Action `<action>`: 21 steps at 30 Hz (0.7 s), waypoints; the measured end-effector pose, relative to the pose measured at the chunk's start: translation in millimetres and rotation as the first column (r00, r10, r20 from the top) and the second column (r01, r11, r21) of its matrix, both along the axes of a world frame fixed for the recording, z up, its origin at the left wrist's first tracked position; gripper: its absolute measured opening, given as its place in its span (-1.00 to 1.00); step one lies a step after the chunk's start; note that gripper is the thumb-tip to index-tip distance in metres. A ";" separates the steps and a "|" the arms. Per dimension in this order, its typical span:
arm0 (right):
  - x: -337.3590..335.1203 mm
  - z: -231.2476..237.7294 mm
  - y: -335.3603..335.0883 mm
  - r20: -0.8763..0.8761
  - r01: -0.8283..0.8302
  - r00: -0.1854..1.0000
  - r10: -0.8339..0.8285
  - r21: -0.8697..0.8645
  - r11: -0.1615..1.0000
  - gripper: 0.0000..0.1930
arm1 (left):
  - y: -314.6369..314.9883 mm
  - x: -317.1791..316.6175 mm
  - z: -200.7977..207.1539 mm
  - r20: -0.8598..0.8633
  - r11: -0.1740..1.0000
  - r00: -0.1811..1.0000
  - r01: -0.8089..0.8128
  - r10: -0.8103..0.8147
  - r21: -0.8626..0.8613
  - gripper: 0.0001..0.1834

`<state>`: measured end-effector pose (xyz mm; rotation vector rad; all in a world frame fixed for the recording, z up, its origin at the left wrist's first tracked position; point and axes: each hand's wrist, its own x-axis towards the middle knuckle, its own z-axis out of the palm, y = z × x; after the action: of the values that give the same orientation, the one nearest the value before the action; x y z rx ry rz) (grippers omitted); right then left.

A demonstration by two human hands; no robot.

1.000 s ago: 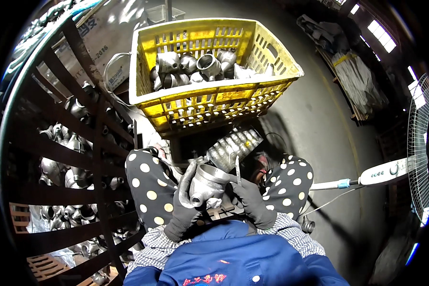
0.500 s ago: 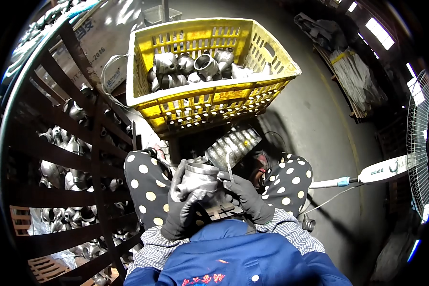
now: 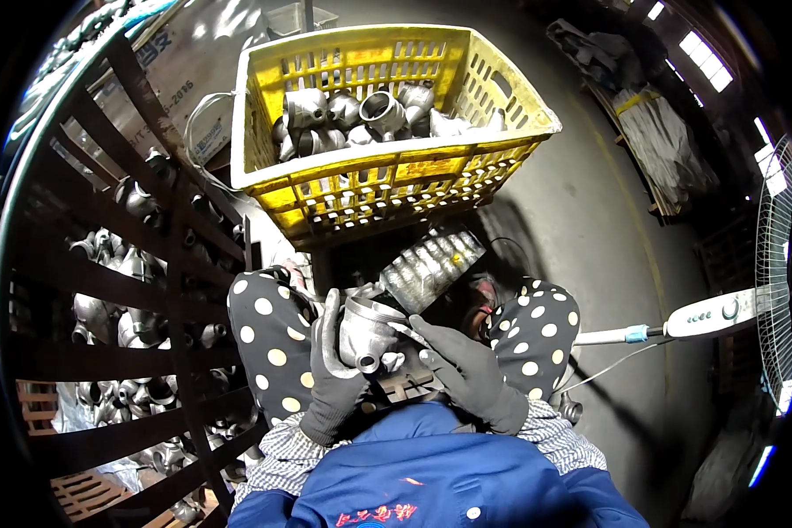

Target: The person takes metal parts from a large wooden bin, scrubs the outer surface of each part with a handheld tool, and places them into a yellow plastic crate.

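Observation:
A grey cast metal fitting (image 3: 367, 336) with a wide round mouth and a small side port is held in front of my lap. My gloved left hand (image 3: 333, 374) is wrapped around its left side, thumb up along the rim. On the other side, my gloved right hand (image 3: 463, 365) pinches a thin metal tool (image 3: 403, 329), whose tip meets the fitting's rim; most of the tool is hidden by the fingers. Just beyond the hands lies a ridged silvery block (image 3: 431, 268). Below the fitting, a dark metal support (image 3: 405, 385) shows between my knees.
A yellow plastic crate (image 3: 405, 167) ahead holds several similar fittings (image 3: 383, 114). At the left stands a rusty slatted metal cage (image 3: 180, 290) full of more castings. A standing fan (image 3: 770, 282) is at the right, its cable running over the floor (image 3: 607, 238).
The fitting has tipped and turned, so its side port now faces me. My right hand has lowered the upright tool and brought it against the rim.

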<state>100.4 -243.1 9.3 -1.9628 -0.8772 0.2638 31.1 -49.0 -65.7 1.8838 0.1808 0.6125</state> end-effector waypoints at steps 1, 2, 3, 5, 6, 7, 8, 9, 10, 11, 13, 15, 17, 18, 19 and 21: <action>-0.8 0.8 -1.4 0.023 0.006 1.000 -0.005 -0.044 0.999 -0.54 | 1.6 -0.4 0.1 -0.007 1.000 1.000 -0.008 0.008 0.004 -0.03; -1.4 2.6 -2.1 0.048 0.013 0.999 -0.009 -0.088 0.996 -0.54 | 2.1 -0.6 0.5 -0.012 1.000 1.000 -0.015 0.015 0.007 -0.03; -2.7 5.2 -0.5 0.076 0.040 0.997 -0.031 -0.114 0.993 -0.54 | 1.5 -1.7 0.5 -0.030 0.999 0.999 -0.028 0.026 -0.047 -0.05; -5.8 9.6 4.1 0.135 0.096 0.988 -0.074 -0.162 0.982 -0.55 | 2.9 -2.2 -1.4 -0.070 0.999 0.997 -0.034 0.033 -0.004 0.05; -5.8 7.7 3.7 0.138 0.082 0.988 -0.063 -0.136 0.987 -0.55 | 3.9 -2.4 -2.7 -0.090 0.999 0.995 -0.036 0.037 0.017 0.11; -5.6 4.1 3.1 0.142 0.067 0.989 -0.051 -0.111 0.992 -0.55 | 4.7 -2.7 -4.3 -0.085 0.997 0.995 -0.047 0.052 0.053 0.11; -5.3 2.3 2.1 0.146 0.055 0.988 -0.042 -0.087 0.995 -0.55 | 4.9 -2.2 -6.0 -0.080 0.995 0.995 -0.056 0.063 0.087 0.10; -5.2 3.0 1.5 0.155 0.054 0.987 -0.040 -0.083 0.995 -0.57 | 4.8 -1.8 -6.9 -0.074 0.990 0.994 -0.065 0.075 0.121 0.10; -5.2 4.2 1.1 0.165 0.052 0.986 -0.038 -0.080 0.995 -0.58 | 4.5 -1.1 -6.8 -0.062 0.989 0.995 -0.065 0.074 0.131 0.10; -5.2 4.5 1.1 0.174 0.048 0.984 -0.034 -0.075 0.996 -0.60 | 4.5 -0.8 -6.5 -0.051 0.987 0.996 -0.068 0.076 0.144 0.11; -4.6 2.5 2.5 0.217 0.058 0.975 -0.039 -0.081 0.995 -0.58 | 3.6 -1.4 -5.1 -0.042 0.988 0.996 -0.070 0.077 0.139 0.06; -5.0 1.6 4.4 0.255 0.076 0.966 -0.048 -0.102 0.992 -0.56 | 1.9 -2.5 -1.5 -0.046 0.992 0.996 -0.069 0.074 0.103 -0.03; -5.9 1.1 7.3 0.286 0.097 0.957 -0.054 -0.138 0.986 -0.54 | 2.6 -2.6 -0.6 -0.041 0.992 0.997 -0.058 0.063 0.113 -0.03; -6.4 2.0 8.6 0.299 0.102 0.953 -0.050 -0.160 0.982 -0.54 | 3.1 -2.7 -0.5 -0.038 0.992 0.998 -0.054 0.059 0.118 -0.03; -7.0 3.7 9.8 0.312 0.107 0.949 -0.045 -0.183 0.977 -0.54 | 3.3 -2.8 -1.2 -0.040 0.992 0.997 -0.055 0.060 0.114 -0.02; -7.5 4.4 10.4 0.321 0.109 0.947 -0.032 -0.224 0.968 -0.54 | 3.5 -2.8 -3.1 -0.045 0.993 0.997 -0.056 0.061 0.106 -0.01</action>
<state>92.8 -232.7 13.7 -2.2992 -1.0124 0.0101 28.3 -45.6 -68.8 2.0011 0.2398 0.6275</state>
